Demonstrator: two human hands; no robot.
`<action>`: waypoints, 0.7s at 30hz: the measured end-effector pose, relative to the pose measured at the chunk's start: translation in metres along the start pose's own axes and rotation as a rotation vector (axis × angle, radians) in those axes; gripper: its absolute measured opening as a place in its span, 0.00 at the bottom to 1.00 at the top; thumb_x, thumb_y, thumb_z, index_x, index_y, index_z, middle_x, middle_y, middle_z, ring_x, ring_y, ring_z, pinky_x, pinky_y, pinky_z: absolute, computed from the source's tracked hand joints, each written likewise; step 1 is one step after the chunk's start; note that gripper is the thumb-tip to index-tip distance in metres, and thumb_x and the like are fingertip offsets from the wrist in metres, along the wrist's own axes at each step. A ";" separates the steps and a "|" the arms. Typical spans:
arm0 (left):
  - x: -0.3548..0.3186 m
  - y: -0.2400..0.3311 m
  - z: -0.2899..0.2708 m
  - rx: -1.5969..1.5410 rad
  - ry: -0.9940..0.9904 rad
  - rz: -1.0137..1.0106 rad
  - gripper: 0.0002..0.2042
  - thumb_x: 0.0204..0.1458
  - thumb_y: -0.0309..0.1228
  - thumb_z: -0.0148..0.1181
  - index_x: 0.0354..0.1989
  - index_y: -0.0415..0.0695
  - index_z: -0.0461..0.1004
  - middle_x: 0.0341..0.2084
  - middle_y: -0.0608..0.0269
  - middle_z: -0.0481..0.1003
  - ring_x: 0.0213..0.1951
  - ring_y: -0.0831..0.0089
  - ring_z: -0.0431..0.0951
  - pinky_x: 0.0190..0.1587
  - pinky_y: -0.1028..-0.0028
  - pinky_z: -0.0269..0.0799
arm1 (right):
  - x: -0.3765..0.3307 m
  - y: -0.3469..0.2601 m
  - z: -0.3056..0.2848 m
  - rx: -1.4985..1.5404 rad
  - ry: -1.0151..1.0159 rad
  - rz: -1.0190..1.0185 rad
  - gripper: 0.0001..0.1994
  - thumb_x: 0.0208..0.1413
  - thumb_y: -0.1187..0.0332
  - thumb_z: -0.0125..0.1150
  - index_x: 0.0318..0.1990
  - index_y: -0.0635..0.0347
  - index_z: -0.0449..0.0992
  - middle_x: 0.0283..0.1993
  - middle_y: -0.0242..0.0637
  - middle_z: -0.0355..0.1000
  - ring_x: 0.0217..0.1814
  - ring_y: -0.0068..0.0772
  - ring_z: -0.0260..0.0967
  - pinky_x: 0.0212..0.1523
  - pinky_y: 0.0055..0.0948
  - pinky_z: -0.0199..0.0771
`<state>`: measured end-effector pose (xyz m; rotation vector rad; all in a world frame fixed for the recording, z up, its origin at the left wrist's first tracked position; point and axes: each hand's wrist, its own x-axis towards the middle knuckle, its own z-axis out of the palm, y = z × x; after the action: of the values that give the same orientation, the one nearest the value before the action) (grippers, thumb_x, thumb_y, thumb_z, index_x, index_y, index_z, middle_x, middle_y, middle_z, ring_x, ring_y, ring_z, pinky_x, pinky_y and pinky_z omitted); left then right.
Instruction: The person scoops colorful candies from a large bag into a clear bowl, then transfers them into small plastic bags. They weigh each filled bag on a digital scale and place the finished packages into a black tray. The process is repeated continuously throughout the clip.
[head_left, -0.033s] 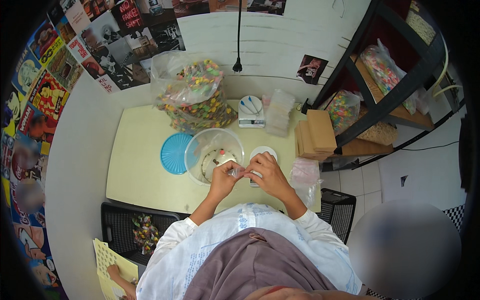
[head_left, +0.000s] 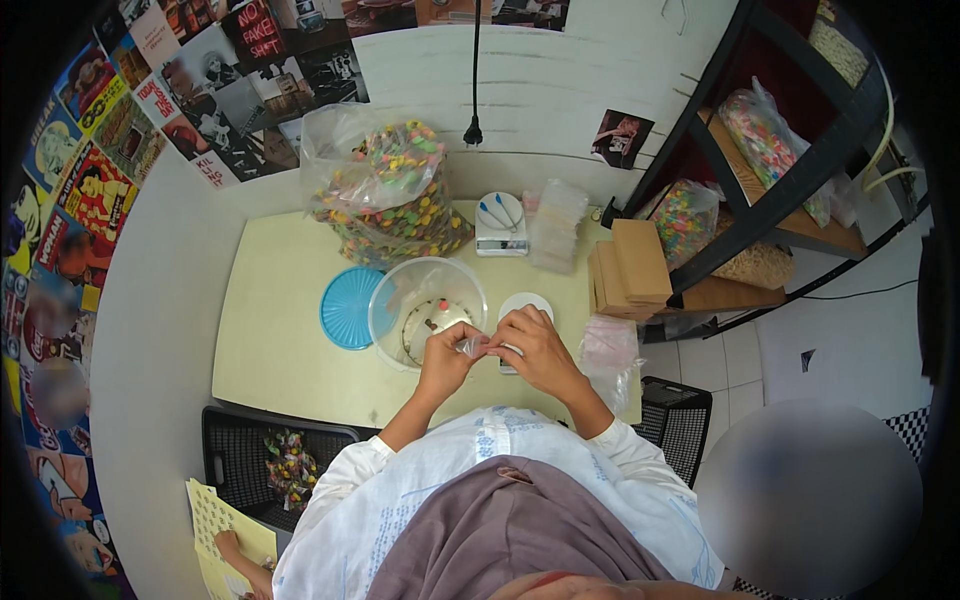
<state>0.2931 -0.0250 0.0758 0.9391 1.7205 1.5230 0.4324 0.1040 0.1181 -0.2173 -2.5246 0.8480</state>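
Over the front of the table, my left hand [head_left: 447, 360] and my right hand [head_left: 535, 352] meet with fingertips closed together. Between them they pinch a small clear plastic bag [head_left: 469, 346], whose contents I cannot make out. Just beyond my left hand stands a round clear tub [head_left: 380, 310] with a few small colourful pieces at its bottom. A blue ridged lid [head_left: 347, 308] lies left of the tub. My right hand partly covers a white scale [head_left: 526, 300].
A large clear bag of colourful candies [head_left: 390, 200] stands at the back, beside another scale [head_left: 502, 240] and stacked plastic bags [head_left: 558, 225]. Brown boxes [head_left: 640, 262] and a shelf [head_left: 740, 240] are right. At lower left are a black crate [head_left: 235, 450] and another person's hand [head_left: 230, 545] on yellow sheets.
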 end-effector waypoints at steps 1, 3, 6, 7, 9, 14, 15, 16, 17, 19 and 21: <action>-0.001 0.002 0.000 0.040 0.002 0.015 0.04 0.52 0.21 0.66 0.33 0.36 0.76 0.28 0.65 0.79 0.32 0.80 0.76 0.38 0.78 0.72 | 0.000 0.000 -0.001 -0.007 -0.014 -0.027 0.07 0.48 0.70 0.69 0.34 0.55 0.77 0.38 0.30 0.71 0.46 0.36 0.66 0.49 0.36 0.63; -0.001 -0.004 -0.002 0.040 -0.099 0.020 0.08 0.50 0.21 0.67 0.37 0.37 0.75 0.33 0.65 0.78 0.38 0.79 0.76 0.43 0.77 0.72 | -0.001 -0.002 -0.002 0.007 -0.061 -0.058 0.06 0.48 0.70 0.68 0.34 0.55 0.77 0.37 0.29 0.72 0.46 0.35 0.66 0.49 0.36 0.63; -0.004 -0.007 -0.005 0.041 -0.246 0.077 0.16 0.48 0.23 0.68 0.45 0.37 0.73 0.39 0.61 0.77 0.42 0.75 0.75 0.47 0.74 0.70 | -0.004 -0.007 -0.005 0.067 -0.173 -0.070 0.06 0.49 0.71 0.67 0.35 0.56 0.77 0.36 0.29 0.73 0.47 0.35 0.68 0.49 0.36 0.63; -0.006 -0.009 -0.006 0.041 -0.292 0.102 0.18 0.48 0.24 0.69 0.48 0.38 0.72 0.40 0.58 0.77 0.42 0.73 0.75 0.47 0.74 0.70 | -0.005 -0.010 -0.007 0.085 -0.217 -0.071 0.06 0.50 0.71 0.66 0.35 0.56 0.77 0.37 0.30 0.74 0.47 0.36 0.68 0.49 0.36 0.63; -0.008 -0.016 -0.011 0.088 -0.350 0.109 0.21 0.47 0.24 0.70 0.50 0.37 0.71 0.42 0.58 0.75 0.44 0.71 0.75 0.49 0.73 0.69 | -0.005 -0.016 -0.005 0.120 -0.276 -0.070 0.07 0.50 0.71 0.66 0.37 0.57 0.77 0.38 0.32 0.75 0.49 0.37 0.69 0.51 0.37 0.64; -0.019 -0.014 -0.020 -0.092 -0.334 0.055 0.23 0.45 0.22 0.70 0.50 0.39 0.70 0.41 0.62 0.75 0.44 0.70 0.76 0.50 0.72 0.70 | -0.002 -0.023 0.002 0.153 -0.376 -0.118 0.15 0.49 0.73 0.66 0.46 0.57 0.75 0.49 0.36 0.75 0.56 0.42 0.69 0.57 0.40 0.63; -0.020 -0.016 -0.025 -0.206 -0.308 -0.015 0.23 0.45 0.21 0.70 0.51 0.40 0.69 0.41 0.62 0.75 0.44 0.70 0.77 0.51 0.72 0.71 | 0.000 -0.026 0.003 0.155 -0.288 -0.137 0.18 0.49 0.73 0.67 0.49 0.57 0.73 0.52 0.37 0.73 0.56 0.42 0.69 0.57 0.40 0.64; -0.021 -0.014 -0.029 -0.319 -0.281 -0.084 0.23 0.46 0.20 0.69 0.51 0.41 0.69 0.41 0.63 0.74 0.44 0.70 0.77 0.51 0.72 0.71 | 0.007 -0.033 0.005 0.158 -0.199 -0.156 0.20 0.49 0.73 0.67 0.52 0.57 0.72 0.55 0.38 0.72 0.57 0.42 0.70 0.57 0.40 0.65; -0.022 -0.011 -0.032 -0.396 -0.188 -0.076 0.24 0.46 0.19 0.68 0.52 0.42 0.68 0.41 0.62 0.74 0.45 0.69 0.77 0.52 0.71 0.72 | 0.011 -0.038 0.007 0.161 -0.111 -0.175 0.23 0.49 0.74 0.68 0.54 0.57 0.70 0.58 0.39 0.70 0.57 0.43 0.70 0.57 0.40 0.66; -0.025 -0.003 -0.037 -0.549 -0.002 -0.054 0.25 0.46 0.16 0.66 0.53 0.43 0.67 0.41 0.61 0.74 0.48 0.67 0.78 0.53 0.69 0.73 | 0.012 -0.035 0.017 0.314 -0.030 0.020 0.26 0.50 0.74 0.68 0.57 0.58 0.66 0.61 0.41 0.67 0.57 0.40 0.70 0.56 0.39 0.69; -0.025 0.001 -0.042 -0.537 0.078 0.047 0.25 0.47 0.16 0.66 0.54 0.44 0.67 0.39 0.63 0.74 0.47 0.68 0.77 0.53 0.69 0.73 | 0.014 -0.023 0.032 0.495 -0.034 0.185 0.27 0.52 0.74 0.68 0.59 0.60 0.64 0.60 0.42 0.67 0.58 0.37 0.70 0.55 0.36 0.71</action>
<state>0.2714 -0.0677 0.0821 0.6470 1.2373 1.9371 0.4049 0.0724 0.1145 -0.2748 -2.2583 1.5239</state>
